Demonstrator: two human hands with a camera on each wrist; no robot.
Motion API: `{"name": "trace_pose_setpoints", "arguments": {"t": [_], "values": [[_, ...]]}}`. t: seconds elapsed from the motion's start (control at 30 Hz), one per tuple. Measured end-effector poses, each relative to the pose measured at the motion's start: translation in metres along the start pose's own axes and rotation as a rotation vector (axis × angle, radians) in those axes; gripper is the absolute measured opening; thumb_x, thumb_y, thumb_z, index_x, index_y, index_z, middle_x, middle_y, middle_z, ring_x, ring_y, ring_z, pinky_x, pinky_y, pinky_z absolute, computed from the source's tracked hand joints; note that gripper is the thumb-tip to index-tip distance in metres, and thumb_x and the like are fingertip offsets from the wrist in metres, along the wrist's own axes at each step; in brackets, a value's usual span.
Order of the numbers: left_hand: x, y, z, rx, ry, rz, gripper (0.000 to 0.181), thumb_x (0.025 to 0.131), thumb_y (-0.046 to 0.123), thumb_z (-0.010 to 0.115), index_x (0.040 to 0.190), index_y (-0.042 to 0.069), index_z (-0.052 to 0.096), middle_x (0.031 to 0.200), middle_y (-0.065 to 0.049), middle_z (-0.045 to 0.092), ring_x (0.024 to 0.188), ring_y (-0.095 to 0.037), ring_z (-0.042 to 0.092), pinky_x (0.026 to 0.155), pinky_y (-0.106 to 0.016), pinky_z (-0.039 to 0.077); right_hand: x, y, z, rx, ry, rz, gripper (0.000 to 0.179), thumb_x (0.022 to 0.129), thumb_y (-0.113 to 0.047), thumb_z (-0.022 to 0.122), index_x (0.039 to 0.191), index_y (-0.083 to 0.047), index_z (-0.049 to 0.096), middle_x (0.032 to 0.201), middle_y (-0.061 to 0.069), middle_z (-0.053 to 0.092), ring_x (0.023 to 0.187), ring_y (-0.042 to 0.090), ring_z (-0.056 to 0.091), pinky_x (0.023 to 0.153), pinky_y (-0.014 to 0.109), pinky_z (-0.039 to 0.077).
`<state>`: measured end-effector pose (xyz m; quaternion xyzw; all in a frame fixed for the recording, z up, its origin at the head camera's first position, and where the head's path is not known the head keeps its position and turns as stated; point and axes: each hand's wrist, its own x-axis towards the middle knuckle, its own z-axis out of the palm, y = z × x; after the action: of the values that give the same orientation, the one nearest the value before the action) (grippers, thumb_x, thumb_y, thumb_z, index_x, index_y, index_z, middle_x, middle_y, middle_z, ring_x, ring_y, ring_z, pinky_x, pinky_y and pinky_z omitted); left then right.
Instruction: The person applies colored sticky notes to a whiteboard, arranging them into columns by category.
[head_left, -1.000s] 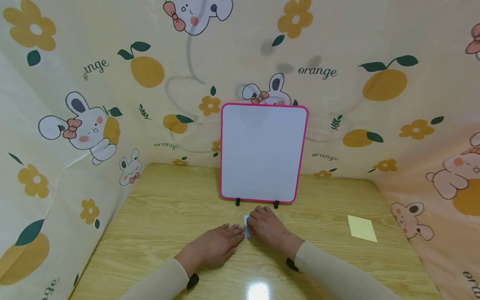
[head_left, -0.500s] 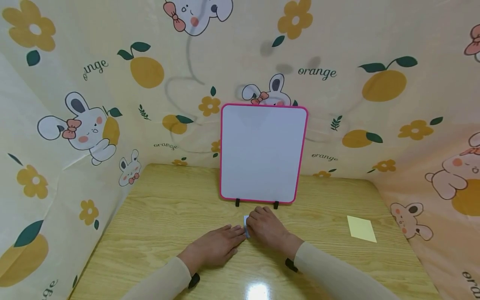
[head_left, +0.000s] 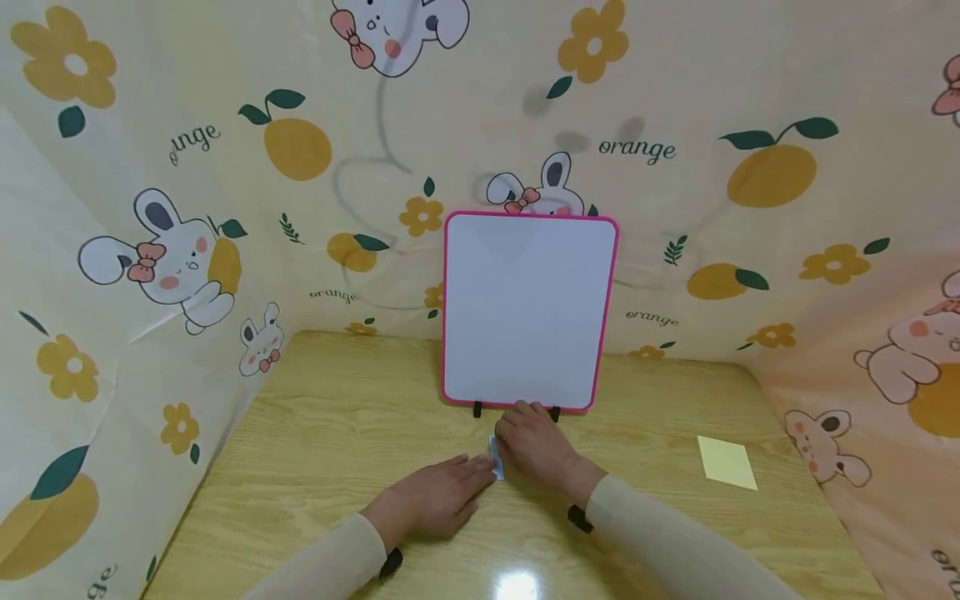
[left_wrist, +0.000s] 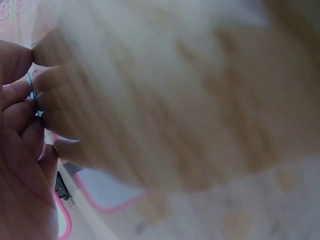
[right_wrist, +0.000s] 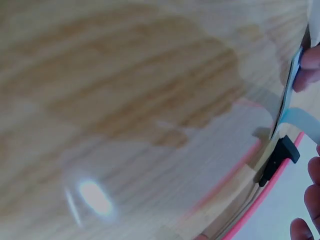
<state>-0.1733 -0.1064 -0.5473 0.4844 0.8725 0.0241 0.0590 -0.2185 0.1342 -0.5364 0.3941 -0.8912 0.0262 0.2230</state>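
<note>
On the table in front of the whiteboard lies a small light blue paper [head_left: 496, 460], partly covered by both hands. My left hand [head_left: 431, 498] lies flat with fairly straight fingers, its fingertips pressing the paper's near left edge. From the right, my right hand [head_left: 538, 446] has its fingers curled at the paper's far end and pinches it. The right wrist view shows the flat paper edge-on, with a light blue flap [right_wrist: 302, 122] curving up from it towards the right fingers [right_wrist: 312, 200]. Several left fingers [left_wrist: 20, 107] touch the tabletop and the paper's thin edge in the left wrist view.
A pink-rimmed whiteboard [head_left: 529, 308] stands upright on black feet just beyond the hands. A yellow paper square [head_left: 727, 462] lies on the right of the wooden table [head_left: 330, 400]. Patterned cloth [head_left: 667, 100] encloses the back and sides.
My right hand has shifted slightly away from me, towards the whiteboard, and now overlaps its right foot. My left hand stays pressed at the paper, having slid slightly to the right.
</note>
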Motion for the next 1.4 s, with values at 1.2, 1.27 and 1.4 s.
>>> {"name": "trace_pose_setpoints", "arguments": {"t": [1.2, 1.27, 1.4], "values": [[-0.001, -0.004, -0.005, -0.025, -0.051, 0.012, 0.054, 0.113, 0.031, 0.043, 0.164, 0.014, 0.040, 0.171, -0.003, 0.036, 0.159, -0.018, 0.033, 0.129, -0.040, 0.034, 0.031, 0.027, 0.004, -0.041, 0.090, 0.101, 0.012, 0.091, -0.013, 0.079, 0.087, -0.014, 0.067, 0.086, -0.001, 0.068, 0.086, 0.022, 0.059, 0.077, 0.038, 0.049], [-0.001, -0.003, -0.003, -0.032, -0.043, 0.013, 0.054, 0.113, 0.031, 0.044, 0.164, 0.014, 0.041, 0.170, -0.003, 0.037, 0.159, -0.018, 0.033, 0.129, -0.040, 0.035, 0.033, 0.030, -0.002, -0.040, 0.127, 0.101, 0.014, 0.089, -0.011, 0.080, 0.086, -0.014, 0.067, 0.086, -0.001, 0.068, 0.086, 0.022, 0.059, 0.075, 0.038, 0.049], [0.000, -0.002, -0.001, -0.038, -0.022, 0.010, 0.054, 0.113, 0.031, 0.044, 0.164, 0.015, 0.041, 0.170, -0.003, 0.037, 0.158, -0.017, 0.034, 0.129, -0.039, 0.034, 0.042, 0.039, -0.016, -0.037, 0.201, 0.128, 0.014, 0.089, -0.008, 0.081, 0.086, -0.013, 0.068, 0.088, 0.000, 0.069, 0.086, 0.024, 0.061, 0.072, 0.037, 0.048]]}}
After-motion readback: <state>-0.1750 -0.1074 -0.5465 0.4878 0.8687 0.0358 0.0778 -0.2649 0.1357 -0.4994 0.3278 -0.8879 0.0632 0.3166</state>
